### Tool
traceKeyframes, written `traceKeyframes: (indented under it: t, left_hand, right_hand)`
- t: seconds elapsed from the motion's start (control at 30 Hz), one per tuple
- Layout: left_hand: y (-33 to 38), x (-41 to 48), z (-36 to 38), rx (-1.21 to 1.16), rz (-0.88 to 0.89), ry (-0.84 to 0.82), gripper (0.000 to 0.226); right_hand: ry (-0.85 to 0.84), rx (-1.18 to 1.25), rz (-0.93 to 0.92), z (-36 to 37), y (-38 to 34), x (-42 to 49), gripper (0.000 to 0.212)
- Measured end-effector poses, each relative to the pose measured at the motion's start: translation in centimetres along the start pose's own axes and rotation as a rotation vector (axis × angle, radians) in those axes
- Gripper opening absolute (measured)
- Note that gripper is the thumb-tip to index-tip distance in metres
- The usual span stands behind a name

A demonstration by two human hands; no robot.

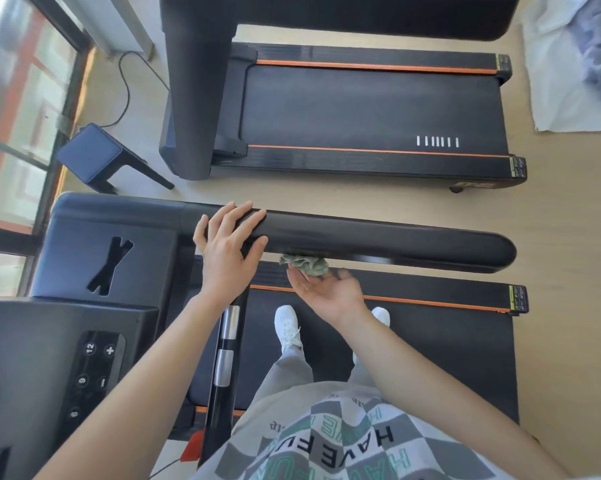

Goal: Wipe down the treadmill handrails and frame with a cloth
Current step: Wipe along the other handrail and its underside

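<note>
Under the camera stands a black treadmill [430,358] with an orange stripe along its side frame, and a person stands on its belt. Beyond it, on the light wooden floor [569,209], a second treadmill [361,105] of the same kind lies parallel and well apart. At the left of the near machine is the console [32,358], with round buttons marked 12, 9, 6, plus and minus. From the console a thick black handrail [396,242] runs to the right, above the far side frame. A thinner black bar [224,358] with two silver sections comes from the console side toward the person. In the upper right corner a white sheet [562,81] lies on the floor with some blue fabric on it. A small dark blue stool [91,154] stands near the window at the left, beside a black cable [125,88]. The left hand [226,247] rests on the handrail near its joint with the console; its fingers are almost straight and lie across the top of the rail, and the thumb touches the near side. The right hand [330,292] is turned palm up just beside it, below the rail, and its fingers and thumb hold a bunched green cloth [307,264]. The cloth touches the underside of the handrail. Below the hands, two white shoes [287,323] are seen on the belt.
</note>
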State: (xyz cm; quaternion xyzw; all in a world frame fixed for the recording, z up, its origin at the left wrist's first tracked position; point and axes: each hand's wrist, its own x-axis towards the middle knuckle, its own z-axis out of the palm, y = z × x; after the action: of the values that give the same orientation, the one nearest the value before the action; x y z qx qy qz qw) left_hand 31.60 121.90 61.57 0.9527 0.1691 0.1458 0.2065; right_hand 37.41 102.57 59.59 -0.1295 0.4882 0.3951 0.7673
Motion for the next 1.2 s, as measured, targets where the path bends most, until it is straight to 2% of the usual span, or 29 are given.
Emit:
traceKeyframes:
  t: [0.17,0.3,0.37,0.43,0.5,0.6,0.73,0.8,0.87,0.93,1.2]
  left_hand:
    - [0.9,0.1,0.0,-0.041,-0.056,-0.013,0.04]
    - [3.6,0.1,0.6,-0.015,-0.141,-0.01,0.04]
    - [5.7,0.0,1.3,0.004,-0.049,-0.022,0.04]
    - [7.7,0.0,2.3,0.041,0.068,-0.055,0.04]
    - [9.1,0.2,3.1,0.091,0.094,-0.063,0.04]
    - [9.4,0.4,3.8,0.094,0.05,-0.031,0.038]
    - [9.1,0.4,4.0,0.035,0.038,-0.036,0.038]
    - [9.1,0.4,4.0,0.009,0.019,-0.049,0.039]
    - [9.1,0.4,4.0,-0.005,0.007,-0.056,0.04]
    - [9.3,0.4,3.8,-0.008,-0.003,-0.072,0.041]
    - [10.5,0.1,3.0,0.08,-0.064,-0.145,0.045]
  right_hand:
    - [-0.004,0.059,-0.165,-3.2,-5.9,-2.0,0.05]
    - [0.071,-0.076,-0.271,-3.9,-7.8,-4.2,0.029]
    - [0.1,-0.176,-0.301,-3.9,-7.7,-5.4,0.031]
    - [0.103,-0.309,-0.365,-3.6,-7.5,-7.1,0.023]
    - [0.128,-0.487,-0.531,-3.1,-7.4,-9.4,0.02]
    - [0.156,-0.792,-0.883,-2.4,-8.2,-13.3,0.018]
    - [0.265,-1.47,-1.38,-1.1,-11.2,-16.0,0.021]
    - [0.265,-1.809,-1.538,0.0,-12.9,-15.2,0.024]
    - [0.211,-2.151,-1.501,1.3,-13.9,-13.4,0.026]
    - [0.152,-2.399,-1.376,2.3,-14.2,-11.6,0.028]
    - [-0.205,-2.721,-0.962,6.4,-13.3,-8.2,0.051]
